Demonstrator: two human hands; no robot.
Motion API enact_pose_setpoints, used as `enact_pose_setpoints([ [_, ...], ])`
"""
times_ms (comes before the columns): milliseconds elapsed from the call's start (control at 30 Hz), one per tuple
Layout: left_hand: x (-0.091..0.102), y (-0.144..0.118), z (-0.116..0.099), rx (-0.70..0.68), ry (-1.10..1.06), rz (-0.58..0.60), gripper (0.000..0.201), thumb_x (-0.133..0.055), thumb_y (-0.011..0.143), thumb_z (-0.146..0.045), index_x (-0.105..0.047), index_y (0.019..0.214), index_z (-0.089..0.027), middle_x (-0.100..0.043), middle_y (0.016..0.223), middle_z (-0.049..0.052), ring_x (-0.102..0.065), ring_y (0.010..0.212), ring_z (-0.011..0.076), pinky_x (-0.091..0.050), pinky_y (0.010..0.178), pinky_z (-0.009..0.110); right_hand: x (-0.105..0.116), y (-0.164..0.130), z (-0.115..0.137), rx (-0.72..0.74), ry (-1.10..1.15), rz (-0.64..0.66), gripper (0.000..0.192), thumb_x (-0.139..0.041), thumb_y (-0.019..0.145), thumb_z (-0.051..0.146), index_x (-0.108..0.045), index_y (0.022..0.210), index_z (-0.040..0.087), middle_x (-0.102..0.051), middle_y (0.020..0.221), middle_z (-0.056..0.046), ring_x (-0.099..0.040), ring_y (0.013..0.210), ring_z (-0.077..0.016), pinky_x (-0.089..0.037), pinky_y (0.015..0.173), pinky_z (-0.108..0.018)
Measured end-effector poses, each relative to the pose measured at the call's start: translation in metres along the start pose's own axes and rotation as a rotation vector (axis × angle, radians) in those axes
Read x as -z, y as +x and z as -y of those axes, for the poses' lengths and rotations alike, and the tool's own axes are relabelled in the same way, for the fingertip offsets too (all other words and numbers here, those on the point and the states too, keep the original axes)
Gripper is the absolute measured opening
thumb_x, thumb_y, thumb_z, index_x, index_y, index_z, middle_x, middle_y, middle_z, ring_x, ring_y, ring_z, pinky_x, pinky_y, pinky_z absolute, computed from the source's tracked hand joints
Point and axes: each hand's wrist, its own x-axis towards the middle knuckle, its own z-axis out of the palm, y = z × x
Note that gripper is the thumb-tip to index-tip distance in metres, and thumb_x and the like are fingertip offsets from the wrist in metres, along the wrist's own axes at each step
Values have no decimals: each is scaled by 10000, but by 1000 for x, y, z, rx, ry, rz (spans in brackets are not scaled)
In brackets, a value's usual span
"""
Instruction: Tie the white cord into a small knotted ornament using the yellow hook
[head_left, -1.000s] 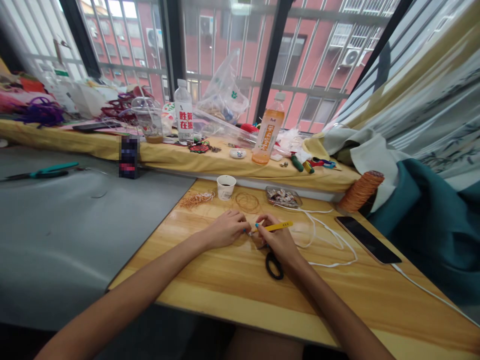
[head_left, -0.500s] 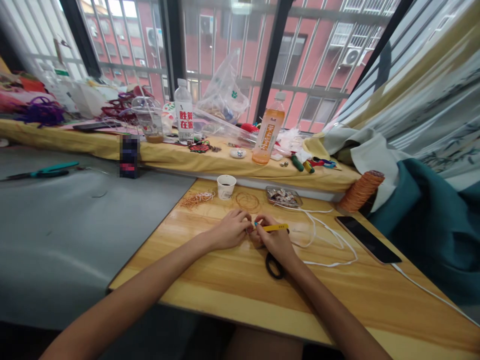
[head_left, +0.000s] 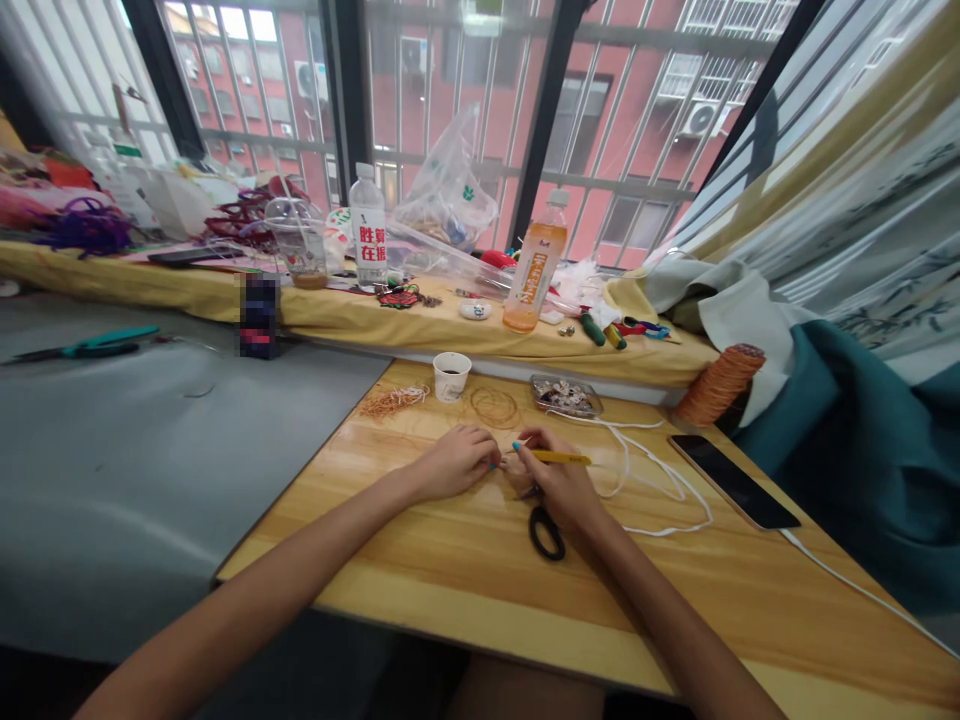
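Note:
My right hand (head_left: 561,478) is closed around a slim yellow tool (head_left: 561,457), its thin tip pointing left toward my other hand. The tool's exact kind is not clear. Fingers curled and pinched together, my left hand (head_left: 457,462) rests on the table just left of that tip. What it pinches is too small to make out. Black-handled scissors (head_left: 547,533) lie below my right hand, their blades partly hidden by it. A ring of thin brown cord (head_left: 494,407) lies just beyond my hands.
Beyond my hands stand a paper cup (head_left: 451,378) with dark liquid and a clear tray (head_left: 566,396) of small pieces. Cut thread scraps (head_left: 393,400) lie left. To the right are white cord (head_left: 667,460), a phone (head_left: 735,480) and an orange thread spool (head_left: 721,384). Bottles crowd the sill.
My right hand has shifted slightly right, and the yellow tool has tilted flatter with its tip drawn away from my left hand. The left hand has moved slightly left.

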Motion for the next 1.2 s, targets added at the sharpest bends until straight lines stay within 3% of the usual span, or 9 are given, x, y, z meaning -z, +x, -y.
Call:
enact_pose_setpoints([
  [100,1,-1,-1,-13,30,9,143,-418,783,-158,-551,832,-173,-559,883,34,-462,850,150,-344,740,270,0,1,0,-121,159,-57,90,-465,705,264,-458,757,190,-495,570,41,-469,482,-99,-342,435,-192],
  [200,1,-1,-1,-17,38,16,163,-410,785,-149,-555,853,-176,-565,884,31,-459,854,151,-341,744,271,-3,1,-4,-174,232,-20,69,-472,681,226,-451,738,193,-479,522,57,-444,434,-87,-321,397,-178],
  [733,3,0,0,-27,-12,8,213,-413,752,-95,-574,859,-185,-594,864,13,-454,843,143,-344,765,265,-6,-2,-5,-48,91,75,64,-442,697,230,-478,714,180,-507,576,37,-471,497,-88,-352,456,-185],
  [1033,4,-1,-3,-42,47,1,228,-371,788,-123,-566,874,-201,-584,866,17,-441,836,150,-333,757,277,-12,1,-6,-231,320,18,69,-471,664,225,-446,712,182,-487,460,66,-434,346,-74,-343,336,-169],
  [1200,3,-1,-4,-53,63,3,237,-354,808,-148,-570,879,-214,-580,873,18,-434,849,152,-325,755,282,-13,2,-6,-265,339,13,64,-481,649,215,-442,689,185,-474,412,79,-433,322,-74,-335,322,-161],
])
